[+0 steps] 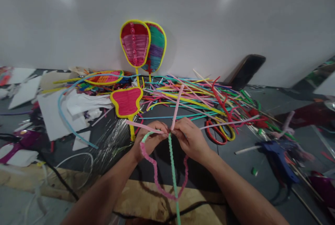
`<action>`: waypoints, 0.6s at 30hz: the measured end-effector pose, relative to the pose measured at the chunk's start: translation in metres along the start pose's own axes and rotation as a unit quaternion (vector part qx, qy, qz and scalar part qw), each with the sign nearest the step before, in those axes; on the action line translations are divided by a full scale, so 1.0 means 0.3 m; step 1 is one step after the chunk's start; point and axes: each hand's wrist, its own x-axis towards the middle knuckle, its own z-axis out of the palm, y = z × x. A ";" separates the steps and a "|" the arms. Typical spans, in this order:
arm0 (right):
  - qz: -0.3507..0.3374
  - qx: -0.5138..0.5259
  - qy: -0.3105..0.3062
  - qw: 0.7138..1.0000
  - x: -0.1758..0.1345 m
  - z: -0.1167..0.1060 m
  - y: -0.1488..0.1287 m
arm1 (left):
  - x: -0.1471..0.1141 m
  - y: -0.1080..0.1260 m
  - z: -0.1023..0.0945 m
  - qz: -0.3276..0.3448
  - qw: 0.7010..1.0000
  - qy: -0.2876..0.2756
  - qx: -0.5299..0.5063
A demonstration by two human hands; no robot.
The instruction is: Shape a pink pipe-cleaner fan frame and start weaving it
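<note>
My left hand and my right hand meet in front of me, fingertips pinched close together. Between them is a pipe-cleaner frame: a wavy pink loop hangs below, with a twisted light green stem running down through its middle. A pale pink pipe cleaner end sticks out leftward from my left fingers. Another pale pink end rises from my right fingers. The join lies at my fingertips and is partly hidden.
Behind my hands lies a heap of coloured pipe cleaners. Red-and-yellow-handled scissors are to the right, near a blue glue gun. A pink yellow-edged fan stands left; another fan and a phone lean on the wall.
</note>
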 end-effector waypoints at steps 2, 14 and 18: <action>0.025 0.006 0.001 1.000 -0.003 0.000 -0.003 | 0.001 0.005 -0.004 0.005 1.000 -0.007 0.005; 0.102 0.088 0.009 0.991 -0.001 -0.003 -0.012 | -0.009 -0.002 0.001 -0.067 0.997 0.008 -0.031; 0.099 0.122 0.009 0.988 0.002 -0.005 -0.007 | -0.014 0.007 0.014 -0.095 0.993 0.024 -0.072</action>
